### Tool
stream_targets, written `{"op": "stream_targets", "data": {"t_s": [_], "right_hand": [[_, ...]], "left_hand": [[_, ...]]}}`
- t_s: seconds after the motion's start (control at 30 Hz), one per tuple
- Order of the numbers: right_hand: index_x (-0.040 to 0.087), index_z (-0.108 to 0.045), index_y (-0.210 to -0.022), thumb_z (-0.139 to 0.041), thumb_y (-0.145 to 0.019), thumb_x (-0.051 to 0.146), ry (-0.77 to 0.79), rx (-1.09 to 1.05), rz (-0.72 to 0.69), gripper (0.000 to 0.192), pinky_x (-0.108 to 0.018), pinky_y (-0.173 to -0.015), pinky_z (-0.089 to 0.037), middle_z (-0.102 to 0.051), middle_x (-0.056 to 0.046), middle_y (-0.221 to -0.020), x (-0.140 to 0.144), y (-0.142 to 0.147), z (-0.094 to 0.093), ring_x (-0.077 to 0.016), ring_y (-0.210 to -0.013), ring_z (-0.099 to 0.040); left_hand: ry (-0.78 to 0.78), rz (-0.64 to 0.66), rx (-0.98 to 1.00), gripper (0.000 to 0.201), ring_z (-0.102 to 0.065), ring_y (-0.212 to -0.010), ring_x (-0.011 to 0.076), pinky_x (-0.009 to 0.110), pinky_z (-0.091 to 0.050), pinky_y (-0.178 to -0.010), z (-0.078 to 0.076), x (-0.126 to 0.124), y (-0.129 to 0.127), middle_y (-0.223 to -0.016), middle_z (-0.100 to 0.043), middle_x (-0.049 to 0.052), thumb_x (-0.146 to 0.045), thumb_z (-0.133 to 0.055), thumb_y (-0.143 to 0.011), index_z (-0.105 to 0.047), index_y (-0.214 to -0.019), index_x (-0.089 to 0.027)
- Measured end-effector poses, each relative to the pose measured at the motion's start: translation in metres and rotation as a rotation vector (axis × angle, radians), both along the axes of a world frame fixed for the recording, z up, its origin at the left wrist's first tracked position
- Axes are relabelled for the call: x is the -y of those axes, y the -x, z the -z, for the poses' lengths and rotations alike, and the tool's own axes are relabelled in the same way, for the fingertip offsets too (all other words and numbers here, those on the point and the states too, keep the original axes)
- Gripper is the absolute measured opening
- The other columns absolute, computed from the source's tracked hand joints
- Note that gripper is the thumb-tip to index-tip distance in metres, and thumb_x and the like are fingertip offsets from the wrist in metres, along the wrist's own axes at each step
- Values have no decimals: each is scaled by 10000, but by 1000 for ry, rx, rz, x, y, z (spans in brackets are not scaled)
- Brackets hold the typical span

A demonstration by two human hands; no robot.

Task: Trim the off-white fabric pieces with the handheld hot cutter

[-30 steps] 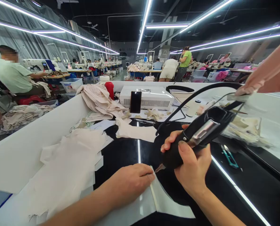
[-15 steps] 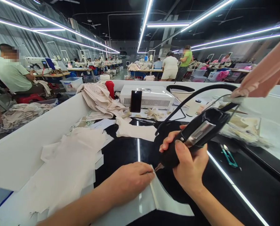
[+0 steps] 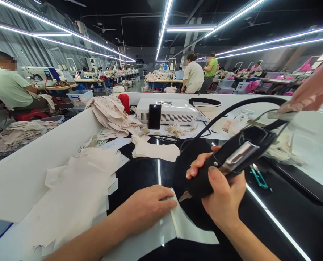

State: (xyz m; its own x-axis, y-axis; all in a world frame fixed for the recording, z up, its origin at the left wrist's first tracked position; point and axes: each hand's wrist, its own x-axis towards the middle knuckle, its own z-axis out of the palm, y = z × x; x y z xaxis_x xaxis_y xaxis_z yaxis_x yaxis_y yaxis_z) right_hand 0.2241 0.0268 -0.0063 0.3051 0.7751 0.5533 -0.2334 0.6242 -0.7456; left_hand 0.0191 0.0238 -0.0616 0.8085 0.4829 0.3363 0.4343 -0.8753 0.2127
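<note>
My right hand (image 3: 221, 197) grips a black corded hand tool (image 3: 232, 157) with a metal plate on its body. Its small pointed tip (image 3: 183, 197) hangs just above the edge of a white fabric piece (image 3: 183, 226) on the glossy black table (image 3: 286, 214). My left hand (image 3: 147, 206) lies flat on that fabric, fingertips close to the tool's tip. The tool's black cable (image 3: 232, 107) arcs up and to the right.
A pile of white cut pieces (image 3: 77, 185) lies left, inside a white wall (image 3: 28, 163). Behind stand a white box unit (image 3: 168, 110), a black phone (image 3: 154, 116), a red bottle (image 3: 125, 101) and teal snips (image 3: 258, 177). Another person's arm (image 3: 310, 92) reaches in at right.
The tool's tip has lifted slightly off the fabric edge and my right hand has shifted a little right. My left hand stays pressed on the fabric.
</note>
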Motion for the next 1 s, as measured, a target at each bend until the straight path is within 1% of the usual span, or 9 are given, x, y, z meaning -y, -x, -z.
{"op": "stream_targets", "data": {"t_s": [0.23, 0.3, 0.4, 0.47, 0.53, 0.6, 0.7, 0.83, 1.0], "right_hand": [[297, -662, -1236, -829, -991, 332, 24, 18, -18, 298, -326, -620, -633, -713, 36, -896, 1, 1, 5, -169, -657, -693], [295, -664, -1226, -837, -985, 341, 36, 17, -3, 301, -328, -614, -629, -713, 35, -884, 1, 1, 4, -171, -650, -692], [292, -670, -1209, -872, -961, 376, 25, -19, -5, 331, -322, -594, -636, -711, 34, -875, 4, -1, -1, -167, -629, -688], [293, -681, -1204, -900, -946, 395, 8, -49, -16, 354, -312, -589, -648, -717, 35, -873, 6, -3, -5, -162, -628, -691], [293, -696, -1201, -922, -936, 398, 3, -66, -26, 364, -302, -585, -657, -727, 34, -874, 8, -5, -6, -161, -636, -699], [291, -709, -1195, -932, -932, 396, -1, -74, -31, 361, -297, -578, -662, -733, 34, -870, 9, -6, -6, -160, -640, -703], [283, -720, -1188, -934, -933, 399, -8, -68, -39, 352, -291, -581, -666, -736, 33, -864, 10, -6, -4, -155, -640, -705], [285, -714, -1203, -913, -952, 402, -16, -46, -38, 341, -289, -595, -665, -734, 34, -865, 11, -4, -2, -151, -641, -701], [305, -693, -1241, -885, -977, 414, -16, -8, -45, 344, -297, -601, -658, -727, 28, -884, 15, -2, -1, -160, -655, -699]], "left_hand": [[-17, 13, -21, 248, -772, -1224, 246, 355, -655, -1071, -1, -1, 2, -1402, -753, 80, -86, -549, -1135, -708, -1293, -194], [-38, 23, -19, 246, -778, -1229, 243, 388, -635, -1127, -1, -1, 3, -1399, -758, 85, -86, -552, -1141, -714, -1292, -195], [-118, 35, 22, 247, -755, -1310, 253, 469, -561, -1248, -2, 2, 2, -1398, -766, 103, -112, -532, -1172, -716, -1319, -184], [-154, 50, 59, 248, -750, -1298, 238, 448, -541, -1270, -4, 4, -2, -1364, -774, 117, -119, -515, -1183, -715, -1324, -155], [-137, 63, 80, 230, -768, -1186, 214, 390, -576, -1213, -6, 7, -7, -1272, -787, 111, -130, -514, -1188, -720, -1290, -135], [-96, 74, 80, 205, -768, -1065, 209, 344, -630, -1084, -6, 10, -11, -1155, -787, 90, -137, -529, -1183, -727, -1235, -137], [-38, 81, 54, 174, -759, -1022, 218, 313, -643, -959, -4, 11, -12, -1121, -775, 81, -131, -565, -1165, -736, -1184, -155], [-9, 73, 22, 178, -765, -1057, 222, 316, -644, -954, -3, 10, -6, -1213, -783, 82, -122, -591, -1150, -751, -1212, -170], [3, 75, 7, 188, -777, -1094, 227, 317, -656, -954, -3, 9, -3, -1262, -786, 83, -105, -621, -1122, -761, -1224, -177]]}}
